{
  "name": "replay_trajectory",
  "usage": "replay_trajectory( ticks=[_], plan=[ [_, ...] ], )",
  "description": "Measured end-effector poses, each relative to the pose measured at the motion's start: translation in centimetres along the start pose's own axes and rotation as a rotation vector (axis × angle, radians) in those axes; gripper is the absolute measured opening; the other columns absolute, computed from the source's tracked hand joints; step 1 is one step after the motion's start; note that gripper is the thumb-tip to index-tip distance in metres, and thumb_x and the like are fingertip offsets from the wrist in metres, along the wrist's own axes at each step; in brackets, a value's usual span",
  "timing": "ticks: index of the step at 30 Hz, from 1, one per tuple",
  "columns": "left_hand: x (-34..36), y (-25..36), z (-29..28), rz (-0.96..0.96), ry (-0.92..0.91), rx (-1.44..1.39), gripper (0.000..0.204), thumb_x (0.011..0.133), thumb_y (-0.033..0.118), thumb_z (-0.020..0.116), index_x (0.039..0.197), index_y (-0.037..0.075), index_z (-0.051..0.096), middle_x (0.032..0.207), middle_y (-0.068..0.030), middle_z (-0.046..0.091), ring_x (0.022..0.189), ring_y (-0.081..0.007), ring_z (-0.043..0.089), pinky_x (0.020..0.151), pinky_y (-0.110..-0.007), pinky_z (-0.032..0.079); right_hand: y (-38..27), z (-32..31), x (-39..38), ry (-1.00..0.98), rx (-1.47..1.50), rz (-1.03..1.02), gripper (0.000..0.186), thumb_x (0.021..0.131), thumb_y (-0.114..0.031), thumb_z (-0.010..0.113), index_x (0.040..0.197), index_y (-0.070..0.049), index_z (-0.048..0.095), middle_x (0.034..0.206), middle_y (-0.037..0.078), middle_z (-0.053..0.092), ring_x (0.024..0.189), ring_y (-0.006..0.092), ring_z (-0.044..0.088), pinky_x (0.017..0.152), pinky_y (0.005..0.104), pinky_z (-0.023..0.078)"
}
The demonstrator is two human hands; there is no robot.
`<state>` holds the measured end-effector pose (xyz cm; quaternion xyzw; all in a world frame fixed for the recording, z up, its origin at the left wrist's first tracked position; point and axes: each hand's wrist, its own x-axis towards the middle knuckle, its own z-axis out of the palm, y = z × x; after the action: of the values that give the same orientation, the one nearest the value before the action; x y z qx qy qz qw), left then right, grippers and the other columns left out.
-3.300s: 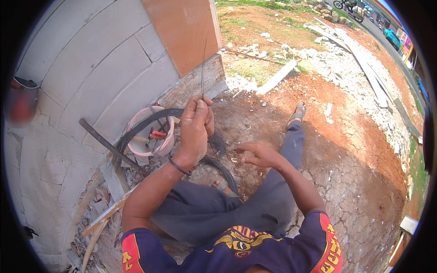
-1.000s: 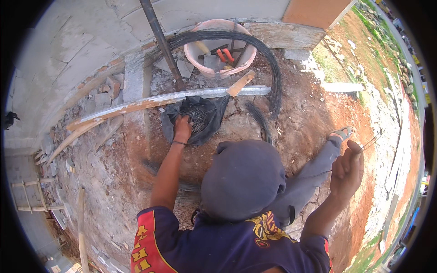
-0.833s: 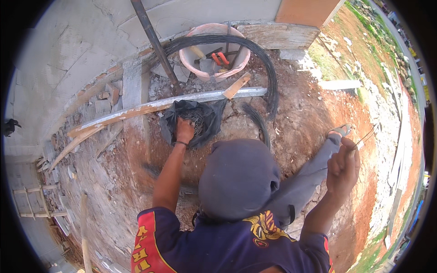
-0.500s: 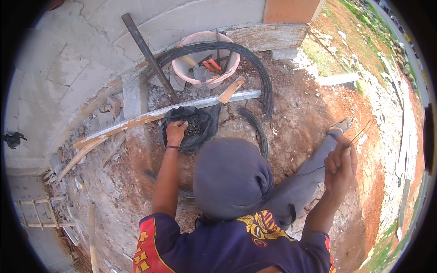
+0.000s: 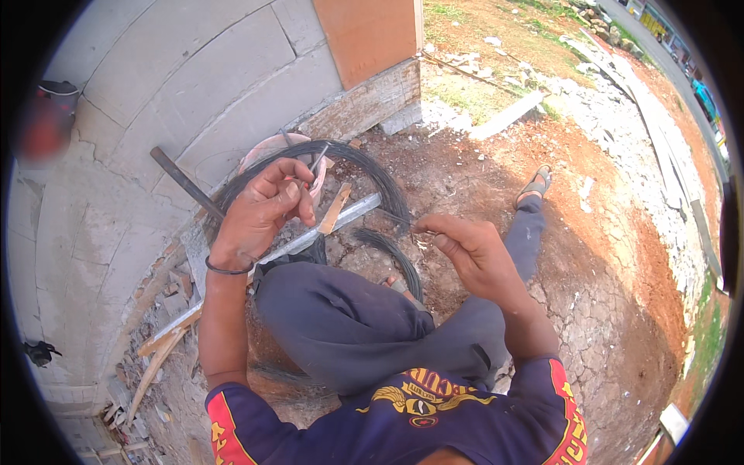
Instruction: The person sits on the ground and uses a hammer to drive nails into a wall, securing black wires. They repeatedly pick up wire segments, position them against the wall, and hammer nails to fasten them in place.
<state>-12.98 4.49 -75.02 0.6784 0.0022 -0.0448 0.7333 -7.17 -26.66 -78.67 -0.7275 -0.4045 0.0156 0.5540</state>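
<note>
My left hand (image 5: 271,203) is raised in front of the bucket, its fingers closed on a slim grey nail (image 5: 319,157) that points up and away. Thumb and forefinger of my right hand (image 5: 473,252) pinch a thin dark wire (image 5: 394,219), which is hard to make out against the ground. Below my left hand, a black plastic bag (image 5: 315,252) is mostly covered by my bent knee, and its contents are hidden. A large coil of dark wire (image 5: 387,177) lies past my hands, with a shorter wire bundle (image 5: 404,262) nearer my foot.
A pinkish bucket (image 5: 263,149) stands by the block wall (image 5: 209,70), partly behind my left hand. A metal pipe (image 5: 184,180) leans beside it. A long metal-and-wood strip (image 5: 360,208) crosses the ground, with a wood scrap (image 5: 335,209) on it. Rubble lies at left.
My left hand has come up out of the black bag with a nail. My right hand has moved left and inward with the wire. The view has shifted, and my knee now covers the bag.
</note>
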Motion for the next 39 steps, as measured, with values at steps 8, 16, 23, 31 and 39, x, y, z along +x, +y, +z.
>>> replay_trajectory(
  ticks=[8, 16, 23, 31, 39],
  plan=[
    [6.3, 2.7, 8.2, 0.207, -0.427, 0.954, 0.021, 0.094, 0.005, 0.053, 0.111, 0.000, 0.065, 0.087, -0.0114, 0.067, 0.083, -0.0255, 0.065, 0.077, -0.036, 0.050, -0.3, -4.3, -1.5, -0.158, -0.296, -0.003, 0.024, 0.081, -0.003, 0.064, 0.104, -0.006, 0.069, 0.088, 0.013, 0.071, 0.079, 0.0342, 0.067, 0.067, 0.0421, 0.051],
    [5.3, 2.6, 10.7, 0.187, -0.621, 1.223, 0.032, 0.084, -0.004, 0.056, 0.115, 0.002, 0.065, 0.102, -0.0153, 0.067, 0.095, -0.0358, 0.063, 0.083, -0.043, 0.049, -0.7, -5.7, -1.5, -0.207, -0.592, -0.052, 0.016, 0.080, -0.011, 0.061, 0.094, -0.013, 0.069, 0.070, 0.010, 0.062, 0.066, 0.0322, 0.064, 0.054, 0.0438, 0.048],
    [4.5, 2.0, 11.1, 0.153, -0.702, 1.141, 0.022, 0.086, 0.000, 0.061, 0.108, 0.001, 0.065, 0.101, -0.0163, 0.067, 0.097, -0.0361, 0.064, 0.085, -0.044, 0.048, -0.1, -4.9, -1.3, -0.249, -0.638, -0.190, 0.017, 0.073, -0.009, 0.063, 0.089, -0.013, 0.066, 0.068, 0.007, 0.055, 0.062, 0.0284, 0.062, 0.052, 0.0403, 0.046],
    [3.5, 2.2, 12.1, 0.161, -0.744, 1.158, 0.020, 0.085, 0.012, 0.067, 0.100, -0.001, 0.066, 0.092, -0.0158, 0.066, 0.092, -0.0363, 0.063, 0.080, -0.044, 0.047, 0.1, -4.4, -1.2, -0.304, -0.604, -0.245, 0.020, 0.072, -0.010, 0.062, 0.091, -0.013, 0.066, 0.068, 0.006, 0.054, 0.063, 0.0275, 0.063, 0.051, 0.0399, 0.046],
    [2.7, 2.0, 12.1, 0.263, -0.613, 1.001, 0.023, 0.081, 0.016, 0.074, 0.094, -0.002, 0.067, 0.081, -0.0137, 0.064, 0.075, -0.0308, 0.062, 0.070, -0.039, 0.046, 1.4, -3.8, -1.1, -0.157, -0.236, -0.144, 0.018, 0.077, -0.006, 0.065, 0.095, -0.010, 0.068, 0.078, 0.010, 0.065, 0.072, 0.0293, 0.067, 0.058, 0.0394, 0.050]
  ],
)
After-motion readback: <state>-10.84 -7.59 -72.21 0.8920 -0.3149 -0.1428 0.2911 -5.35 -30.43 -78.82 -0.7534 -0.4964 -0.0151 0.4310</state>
